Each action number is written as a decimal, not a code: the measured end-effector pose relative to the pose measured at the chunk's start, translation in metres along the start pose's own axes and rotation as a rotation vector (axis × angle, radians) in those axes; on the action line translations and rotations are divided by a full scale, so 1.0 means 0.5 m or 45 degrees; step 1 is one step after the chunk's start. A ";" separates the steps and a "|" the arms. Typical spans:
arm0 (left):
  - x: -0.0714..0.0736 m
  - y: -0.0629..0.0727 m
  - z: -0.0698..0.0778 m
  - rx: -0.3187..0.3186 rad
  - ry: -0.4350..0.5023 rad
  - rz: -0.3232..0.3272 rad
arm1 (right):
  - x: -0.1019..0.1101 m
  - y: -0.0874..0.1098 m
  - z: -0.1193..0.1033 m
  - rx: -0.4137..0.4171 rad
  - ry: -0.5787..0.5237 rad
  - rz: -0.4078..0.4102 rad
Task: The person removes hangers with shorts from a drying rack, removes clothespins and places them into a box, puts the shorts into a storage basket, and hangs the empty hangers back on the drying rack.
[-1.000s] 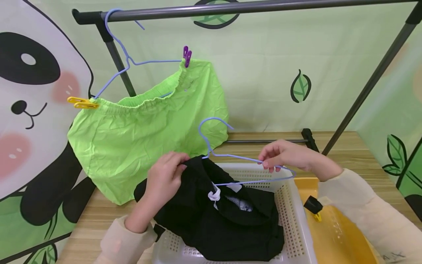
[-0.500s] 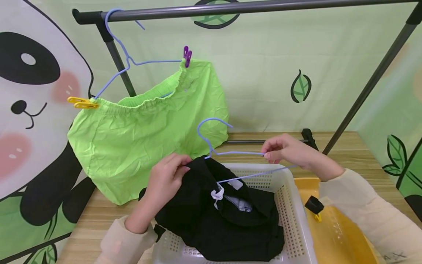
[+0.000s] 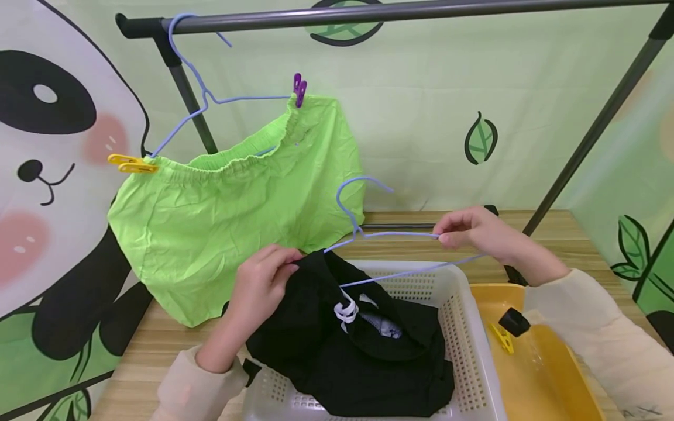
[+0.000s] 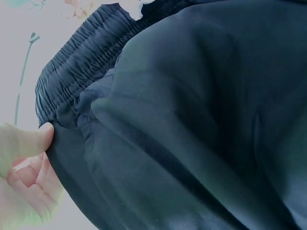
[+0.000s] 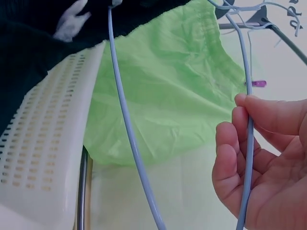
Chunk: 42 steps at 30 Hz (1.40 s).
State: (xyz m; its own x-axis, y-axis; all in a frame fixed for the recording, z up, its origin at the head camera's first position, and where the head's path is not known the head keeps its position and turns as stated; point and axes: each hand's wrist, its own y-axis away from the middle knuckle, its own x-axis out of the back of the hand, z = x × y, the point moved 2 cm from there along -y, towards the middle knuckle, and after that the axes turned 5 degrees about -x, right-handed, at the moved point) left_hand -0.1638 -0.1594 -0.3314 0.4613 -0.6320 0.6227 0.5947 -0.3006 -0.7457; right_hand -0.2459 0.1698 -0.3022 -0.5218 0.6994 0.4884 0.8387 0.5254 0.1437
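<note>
Black garment [image 3: 353, 362]: sprawls across lower centre, over the white basket [image 3: 485, 351]; looks light, soft, floppy, so grab the gathered waistband [image 4: 72, 69].
Left hand [image 3: 265, 286]: left of centre, pinching the garment at the waistband's edge.
Blue hanger [image 3: 400, 233]: mid-frame, left end hidden; probably springy, slick, best held along its arm.
Right hand [image 3: 476, 234]: right of centre, well apart from the left, pinching that arm.

Soft, even light brightens the head view; the left wrist view (bluish, hazy) overexposes the left hand [image 4: 24, 179].
</note>
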 end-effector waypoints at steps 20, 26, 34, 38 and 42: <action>0.001 0.009 -0.012 0.021 -0.010 0.001 | 0.070 0.024 0.035 0.017 0.159 0.164; 0.004 0.010 -0.014 0.016 -0.014 0.012 | 0.087 0.032 0.034 0.042 0.134 0.213; 0.006 0.012 -0.015 0.039 -0.022 -0.005 | 0.108 0.041 0.037 0.065 0.084 0.229; 0.007 0.014 -0.017 0.037 -0.030 -0.006 | 0.115 0.044 0.041 0.078 0.061 0.241; 0.009 0.016 -0.019 0.028 -0.032 0.012 | 0.122 0.049 0.039 0.117 0.030 0.249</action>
State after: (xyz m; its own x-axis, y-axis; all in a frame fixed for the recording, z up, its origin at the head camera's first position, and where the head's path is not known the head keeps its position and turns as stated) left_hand -0.1633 -0.1714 -0.3371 0.4835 -0.6165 0.6214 0.6041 -0.2788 -0.7466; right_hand -0.2602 0.2348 -0.2856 -0.3458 0.7815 0.5194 0.9054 0.4232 -0.0341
